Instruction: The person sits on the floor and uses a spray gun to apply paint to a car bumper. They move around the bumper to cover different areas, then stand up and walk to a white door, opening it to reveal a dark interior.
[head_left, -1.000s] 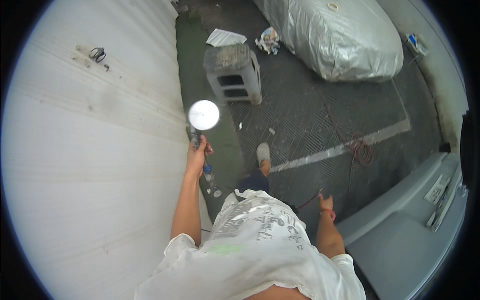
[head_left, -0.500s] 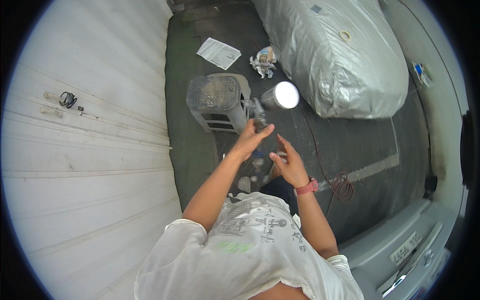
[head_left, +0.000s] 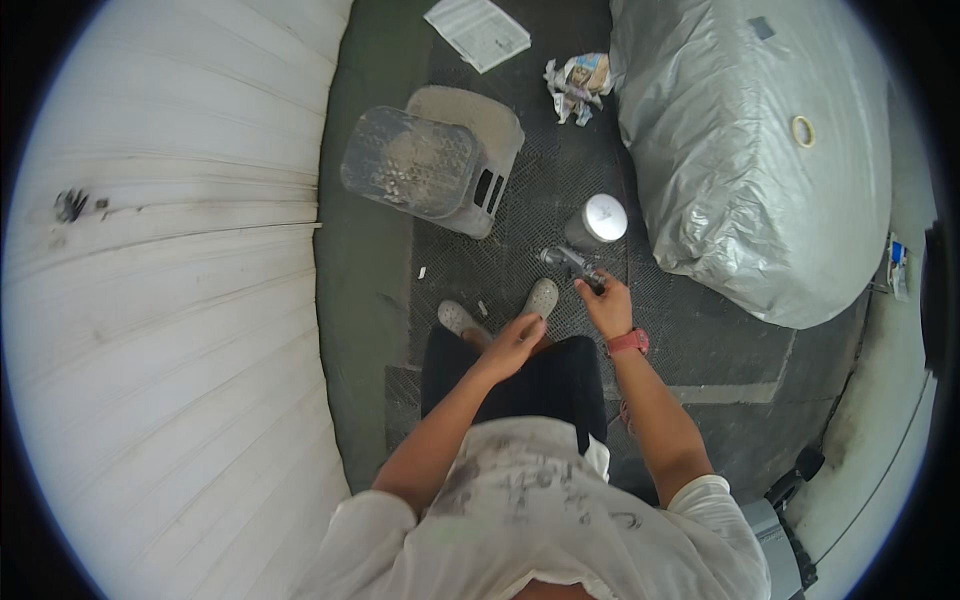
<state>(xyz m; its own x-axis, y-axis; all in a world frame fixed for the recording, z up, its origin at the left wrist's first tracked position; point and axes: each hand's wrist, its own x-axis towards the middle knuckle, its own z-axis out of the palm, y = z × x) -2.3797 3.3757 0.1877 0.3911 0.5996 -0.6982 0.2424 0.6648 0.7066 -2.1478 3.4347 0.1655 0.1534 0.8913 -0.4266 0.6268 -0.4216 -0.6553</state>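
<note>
My right hand (head_left: 607, 308), with a red watch at the wrist, is closed round the handle of a metal spray gun (head_left: 568, 262). The gun's round cup, with a pale lid (head_left: 605, 217), stands above it. In front of my lap, my left hand (head_left: 511, 347) is apart from the gun. Its fingers are curled together, and nothing shows in them. Below the gun are my grey clogs (head_left: 541, 297) on the dark floor.
A dusty step stool (head_left: 410, 160) stands ahead to the left. Newspaper (head_left: 480, 35) and crumpled paper (head_left: 577, 88) lie beyond it. A silver sheet (head_left: 740, 170) drapes a large form at right, with a tape ring (head_left: 803, 131) on top. White panelling (head_left: 180, 300) runs along the left.
The spray gun has passed from my left hand to my right and is now farther right. My left hand has drawn back toward my lap. The view has shifted, bringing my feet into sight.
</note>
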